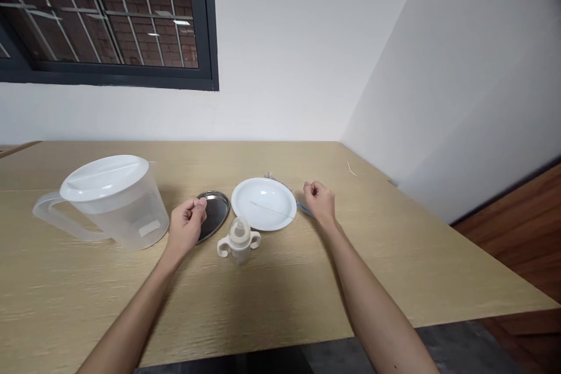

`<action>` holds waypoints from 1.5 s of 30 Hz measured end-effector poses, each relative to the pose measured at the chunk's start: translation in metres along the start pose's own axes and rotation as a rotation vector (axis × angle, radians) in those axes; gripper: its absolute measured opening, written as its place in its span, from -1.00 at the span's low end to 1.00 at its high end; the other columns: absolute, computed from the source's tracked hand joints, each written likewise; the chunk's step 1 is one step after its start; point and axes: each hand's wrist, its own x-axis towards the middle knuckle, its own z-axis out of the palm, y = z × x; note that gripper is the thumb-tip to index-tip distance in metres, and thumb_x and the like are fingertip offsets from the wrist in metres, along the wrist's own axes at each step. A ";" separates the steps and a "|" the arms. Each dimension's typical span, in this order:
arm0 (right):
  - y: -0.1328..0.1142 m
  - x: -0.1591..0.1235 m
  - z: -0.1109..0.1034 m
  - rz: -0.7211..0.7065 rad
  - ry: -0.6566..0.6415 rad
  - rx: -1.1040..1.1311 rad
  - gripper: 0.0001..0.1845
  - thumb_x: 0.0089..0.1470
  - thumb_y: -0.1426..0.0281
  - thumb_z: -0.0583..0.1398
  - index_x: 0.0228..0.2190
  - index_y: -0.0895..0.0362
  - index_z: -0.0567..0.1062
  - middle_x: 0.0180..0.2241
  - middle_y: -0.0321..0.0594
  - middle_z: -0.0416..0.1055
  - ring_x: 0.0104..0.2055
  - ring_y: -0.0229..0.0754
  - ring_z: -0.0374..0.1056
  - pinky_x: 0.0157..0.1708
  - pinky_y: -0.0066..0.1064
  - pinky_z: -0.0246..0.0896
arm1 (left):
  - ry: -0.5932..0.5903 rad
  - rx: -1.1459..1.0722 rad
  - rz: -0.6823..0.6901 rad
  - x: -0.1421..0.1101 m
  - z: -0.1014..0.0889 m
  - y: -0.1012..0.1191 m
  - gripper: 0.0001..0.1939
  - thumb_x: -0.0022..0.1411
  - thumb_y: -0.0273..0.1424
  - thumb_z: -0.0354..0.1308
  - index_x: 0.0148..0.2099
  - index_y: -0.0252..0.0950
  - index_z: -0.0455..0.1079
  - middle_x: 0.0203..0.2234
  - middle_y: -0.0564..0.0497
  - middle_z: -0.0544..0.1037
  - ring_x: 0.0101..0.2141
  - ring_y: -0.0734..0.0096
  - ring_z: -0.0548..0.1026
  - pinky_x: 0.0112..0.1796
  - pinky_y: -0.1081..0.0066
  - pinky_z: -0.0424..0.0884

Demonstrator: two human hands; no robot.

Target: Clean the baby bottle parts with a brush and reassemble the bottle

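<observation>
My left hand (187, 223) hovers over the near edge of a small steel dish (215, 211), its fingers curled in a loose fist with nothing visible in them. My right hand (319, 201) rests on the table just right of a white plate (264, 203), fingers curled closed beside a thin blue-handled tool (303, 208) that lies partly behind the plate. Whether the right hand grips that tool is hidden. A small clear baby bottle (239, 239) with two white handles stands between my arms, in front of the plate.
A large clear plastic jug (114, 201) with a white lid stands at the left on the wooden table (263, 286). White walls meet in a corner at the back right. A small pale scrap (351, 169) lies near the far right edge.
</observation>
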 end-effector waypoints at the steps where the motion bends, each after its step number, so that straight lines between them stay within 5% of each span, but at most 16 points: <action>1: 0.000 0.000 0.000 0.003 -0.001 0.001 -0.58 0.15 0.19 0.07 -0.66 0.07 0.13 -0.67 -0.42 0.07 -0.58 -0.30 0.02 -0.47 -0.41 -0.10 | -0.002 0.013 0.000 0.000 0.000 0.000 -0.53 0.33 -0.21 0.00 -0.60 -0.27 0.11 -0.70 0.13 0.19 -0.60 0.54 0.14 -0.51 0.46 0.11; 10: -0.002 0.000 -0.003 0.028 0.038 0.054 -0.62 0.21 0.09 0.04 -0.50 0.08 0.33 -0.59 -0.32 0.30 -0.52 -0.22 0.17 -0.42 -0.39 0.00 | -0.039 0.024 -0.038 0.000 0.000 0.003 -0.50 0.33 -0.19 -0.01 -0.63 -0.27 0.10 -0.71 0.12 0.20 -0.61 0.53 0.17 -0.51 0.45 0.12; 15: -0.007 0.002 -0.007 0.029 0.155 0.126 -0.62 0.29 0.13 -0.09 -0.21 0.12 0.35 -0.37 -0.20 0.44 -0.35 -0.18 0.33 -0.29 -0.37 0.14 | -0.192 -0.068 -0.012 -0.002 -0.003 0.003 -0.62 0.31 -0.21 0.03 -0.52 -0.28 0.26 -0.68 0.12 0.28 -0.60 0.52 0.22 -0.50 0.46 0.15; 18: -0.012 0.003 -0.014 0.036 0.233 0.137 -0.67 0.30 0.16 -0.09 -0.31 0.10 0.31 -0.45 -0.26 0.38 -0.40 -0.20 0.29 -0.31 -0.38 0.11 | -0.246 -0.131 -0.033 -0.003 -0.001 0.004 -0.69 0.31 -0.21 0.04 -0.42 -0.27 0.28 -0.67 0.15 0.28 -0.61 0.53 0.20 -0.52 0.48 0.13; 25: -0.037 0.004 -0.037 0.031 0.305 0.225 -0.49 0.30 0.07 -0.04 -0.60 0.07 0.18 -0.65 -0.36 0.18 -0.59 -0.30 0.12 -0.51 -0.41 0.04 | -0.286 -0.015 -0.011 -0.001 -0.007 0.004 -0.47 0.34 -0.11 -0.02 -0.61 -0.28 0.14 -0.71 0.11 0.20 -0.60 0.52 0.16 -0.51 0.44 0.09; 30: -0.068 -0.004 -0.041 -0.096 0.272 0.491 -0.72 0.26 0.12 0.08 -0.24 0.09 0.32 -0.39 -0.28 0.34 -0.43 -0.26 0.31 -0.42 -0.41 0.25 | -0.475 -0.038 0.110 0.001 -0.011 0.007 -0.67 0.09 -0.14 0.27 -0.27 -0.30 0.38 -0.39 -0.01 0.43 -0.33 0.36 0.34 -0.28 0.40 0.27; 33: -0.083 -0.012 -0.039 -0.260 0.174 0.535 -0.73 0.17 0.21 0.20 -0.17 0.10 0.37 -0.25 -0.18 0.36 -0.23 -0.18 0.35 -0.20 -0.30 0.30 | -0.580 0.053 0.087 -0.001 -0.007 0.010 -0.51 -0.08 -0.22 0.41 -0.10 -0.26 0.41 -0.27 -0.03 0.45 -0.25 0.30 0.36 -0.19 0.36 0.30; 37: -0.095 -0.026 -0.037 -0.347 -0.018 0.493 -0.82 0.27 0.28 0.07 -0.23 0.09 0.42 -0.29 -0.16 0.41 -0.23 -0.15 0.36 -0.21 -0.28 0.29 | -0.653 0.057 0.090 -0.004 -0.002 0.012 -0.39 -0.22 -0.26 0.48 -0.07 -0.24 0.43 -0.23 -0.03 0.45 -0.21 0.26 0.38 -0.14 0.32 0.33; 45: -0.101 -0.046 -0.022 -0.612 -0.005 0.322 -0.78 0.26 0.42 -0.02 -0.45 0.05 0.24 -0.53 -0.31 0.23 -0.48 -0.23 0.19 -0.45 -0.38 0.11 | -0.600 -0.025 0.053 -0.005 -0.005 0.015 -0.68 0.26 -0.17 0.14 -0.07 -0.27 0.43 -0.19 -0.10 0.52 -0.16 0.24 0.44 -0.10 0.30 0.33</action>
